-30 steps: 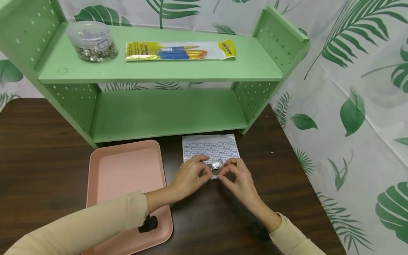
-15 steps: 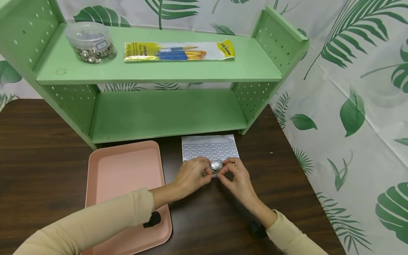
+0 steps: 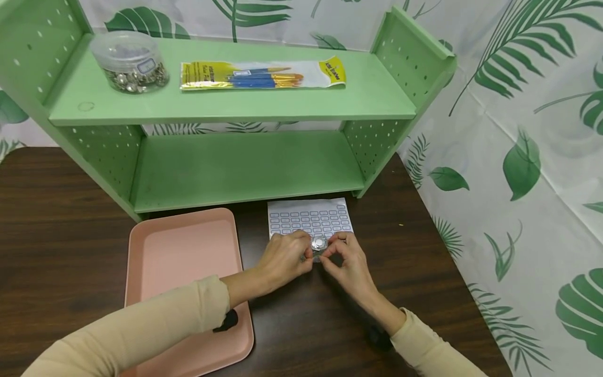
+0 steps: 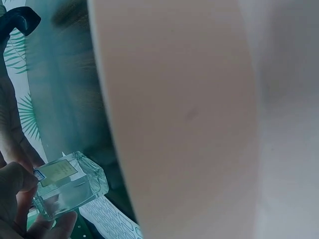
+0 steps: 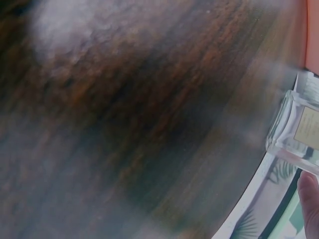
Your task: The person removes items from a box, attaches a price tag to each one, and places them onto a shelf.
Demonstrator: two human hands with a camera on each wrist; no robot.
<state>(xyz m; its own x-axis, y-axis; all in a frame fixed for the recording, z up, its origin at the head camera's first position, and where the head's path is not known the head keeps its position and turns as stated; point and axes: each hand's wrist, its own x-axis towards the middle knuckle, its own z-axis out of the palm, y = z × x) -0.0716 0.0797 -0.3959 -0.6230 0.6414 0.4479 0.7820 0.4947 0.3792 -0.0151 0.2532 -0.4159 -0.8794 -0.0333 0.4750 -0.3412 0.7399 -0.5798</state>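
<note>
Between my two hands is a small clear glass bottle (image 3: 319,243) with a round silvery top, held above the lower part of a label sheet (image 3: 311,217). My left hand (image 3: 286,257) grips its left side with curled fingers. From the other side, my right hand (image 3: 347,259) holds it between thumb and fingers. In the left wrist view, the bottle (image 4: 70,191) carries a pale yellow label (image 4: 57,172), with a small blue-bordered sticker (image 4: 39,174) at the fingertips. The right wrist view catches the bottle (image 5: 289,127) and one fingertip (image 5: 309,191) at its edge.
A pink tray (image 3: 188,235) lies to the left, under my left forearm. Behind stands a green shelf unit (image 3: 249,162), bearing a clear jar (image 3: 132,63) of metal pieces and a packet of paintbrushes (image 3: 264,76). A leaf-patterned sheet (image 3: 494,209) borders the dark table (image 3: 414,293) on the right.
My left hand has turned slightly over the bottle. The white strip seen at the bottle's near edge a second ago now shows less. Both hands stay in nearly the same place.
</note>
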